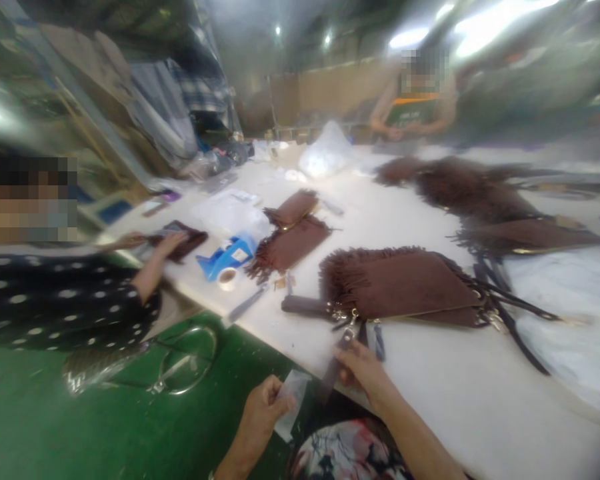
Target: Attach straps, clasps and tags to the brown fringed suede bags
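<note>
My left hand (264, 415) is closed on a small translucent plastic sleeve (296, 392), just off the table's near edge. My right hand (364, 373) pinches a dark brown strap (331, 375) that hangs over that edge, below a metal clasp (351, 327). Just beyond lies a brown fringed bag (405, 283) on its side, with straps and metal clips at both ends. A rolled brown wrist strap (305, 305) sticks out to its left. Motion blur hides the strap's finer detail.
White table (380, 223) holds smaller fringed bags (300, 243), a blue tape dispenser (225, 257), a tape roll (227, 279) and a pile of fringed bags (465, 187). A co-worker in polka dots (65, 300) handles a brown piece at left; another person (415, 110) stands behind. A stool (190, 360) is below.
</note>
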`<state>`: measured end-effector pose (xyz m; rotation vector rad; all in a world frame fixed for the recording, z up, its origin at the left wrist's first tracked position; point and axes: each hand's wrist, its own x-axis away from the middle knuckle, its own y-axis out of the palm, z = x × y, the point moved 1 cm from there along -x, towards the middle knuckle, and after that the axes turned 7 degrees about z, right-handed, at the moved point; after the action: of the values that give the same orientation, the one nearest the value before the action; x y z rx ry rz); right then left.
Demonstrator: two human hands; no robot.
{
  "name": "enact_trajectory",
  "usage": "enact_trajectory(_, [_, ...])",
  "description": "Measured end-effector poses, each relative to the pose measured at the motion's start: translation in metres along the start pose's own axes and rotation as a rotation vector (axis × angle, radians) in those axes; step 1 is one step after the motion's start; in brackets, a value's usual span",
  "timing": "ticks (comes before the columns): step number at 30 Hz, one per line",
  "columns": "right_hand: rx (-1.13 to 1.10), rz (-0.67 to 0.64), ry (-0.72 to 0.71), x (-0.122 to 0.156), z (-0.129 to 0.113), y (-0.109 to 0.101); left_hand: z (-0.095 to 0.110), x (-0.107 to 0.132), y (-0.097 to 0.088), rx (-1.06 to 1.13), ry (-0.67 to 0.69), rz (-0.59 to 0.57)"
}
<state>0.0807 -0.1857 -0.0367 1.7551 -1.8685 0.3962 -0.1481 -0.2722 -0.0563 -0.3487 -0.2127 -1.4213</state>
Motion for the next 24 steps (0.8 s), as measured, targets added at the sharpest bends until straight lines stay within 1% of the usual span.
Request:
enact_trajectory(3, [-0.169, -0.085, 0.143, 0.007, -0.004, 0.001, 0.0, 0.003, -0.002, -0.049, 0.015, 0.038])
enact_trajectory(6, [-0.286, -0.249, 0.236, 0.017, -0.007, 0.005, 0.0, 0.003, -0.001, -0.051, 0.019, 0.057])
enact_trajectory(8, [-0.284, -0.347, 0.256, 0.025, -0.007, 0.009, 0.0, 0.003, 0.001, -0.023, 0.008, 0.053])
enact_trajectory(10, [-0.24, -0.389, 0.242, 0.031, -0.008, 0.011, 0.001, 0.004, 0.002, -0.007, -0.012, 0.044])
enact_trajectory(12, [-0.18, -0.392, 0.208, 0.034, -0.008, 0.012, 0.001, 0.004, 0.004, -0.005, -0.049, 0.047])
enact_trajectory(14, [-0.115, -0.369, 0.178, 0.034, -0.006, 0.013, 0.003, 0.005, 0.005, 0.018, -0.098, 0.057])
enact_trajectory(18, [-0.003, -0.243, 0.112, 0.025, 0.006, 0.014, 0.01, 0.006, 0.009, 0.126, -0.172, 0.077])
enact_trajectory(24, [0.152, -0.143, -0.03, 0.019, 0.023, 0.014, 0.025, 0.003, 0.025, 0.273, -0.194, 0.005])
